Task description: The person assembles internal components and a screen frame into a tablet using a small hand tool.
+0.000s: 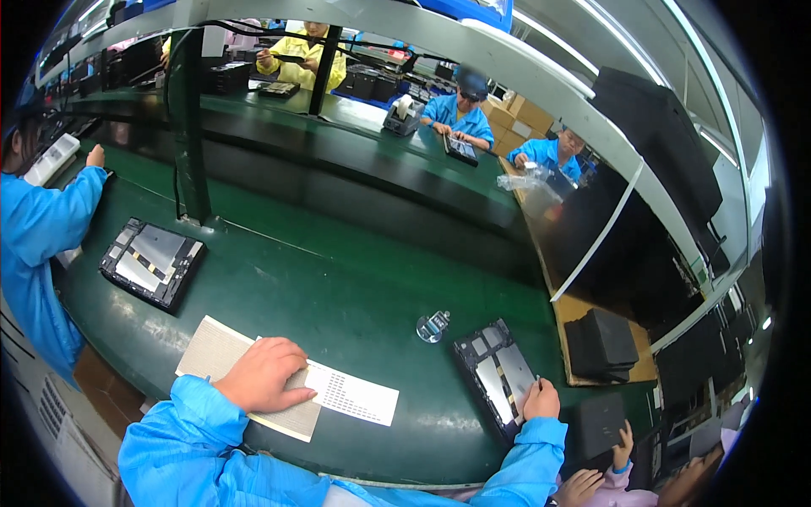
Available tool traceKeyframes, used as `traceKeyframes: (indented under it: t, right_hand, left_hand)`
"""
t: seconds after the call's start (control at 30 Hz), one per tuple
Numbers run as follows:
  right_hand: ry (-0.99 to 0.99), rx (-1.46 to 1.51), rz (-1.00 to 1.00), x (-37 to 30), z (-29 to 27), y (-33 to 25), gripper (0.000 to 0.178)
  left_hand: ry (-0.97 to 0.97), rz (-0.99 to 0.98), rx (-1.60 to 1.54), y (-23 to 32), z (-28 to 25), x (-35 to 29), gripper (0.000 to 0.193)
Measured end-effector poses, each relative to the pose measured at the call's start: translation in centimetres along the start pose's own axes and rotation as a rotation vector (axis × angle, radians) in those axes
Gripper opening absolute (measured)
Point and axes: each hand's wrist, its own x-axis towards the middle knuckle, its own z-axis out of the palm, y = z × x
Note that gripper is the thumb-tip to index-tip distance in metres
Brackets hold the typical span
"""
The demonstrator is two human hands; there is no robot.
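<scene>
The left hand (pixel 266 372) lay open over the white rectangular paper sheet (pixel 359 395), whose dark printed rows were unreadably small. Right of the sheet, the right hand (pixel 541 400) curled at the black, silver-panelled rectangular device (pixel 492 378); its grip could not be told.

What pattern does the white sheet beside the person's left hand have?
The white sheet has rows of small dark marks; the head view shows it.

Shiny green bench (pixel 321 296), kinda scuffed. From its middle: opened black device (pixel 152 264) at 9 o'clock, beige sheet (pixel 215 348) and white label sheet (pixel 355 395) overlapping around 6, some tiny round clear thing (pixel 429 330) past 3, second opened device (pixel 498 376) near 4.
</scene>
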Motion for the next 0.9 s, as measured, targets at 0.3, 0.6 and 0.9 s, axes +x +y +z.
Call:
traceKeyframes:
  t: [0.3,0.6,0.9]
  right_hand:
    - [-0.099,0.010,0.088,-8.9,-2.6,-1.8,0.022]
    - [-0.240,0.318,0.123,-17.5,-4.1,-4.9,0.020]
    - [-0.229,1.168,0.455,-21.9,-2.7,-6.4,0.039]
  left_hand:
    - [0.053,0.182,0.055,1.5,0.0,1.6,0.040]
    - [-0.561,-0.131,-1.030,9.9,8.6,3.1,0.058]
    - [-0.456,-0.160,-1.153,10.8,8.0,3.9,0.049]
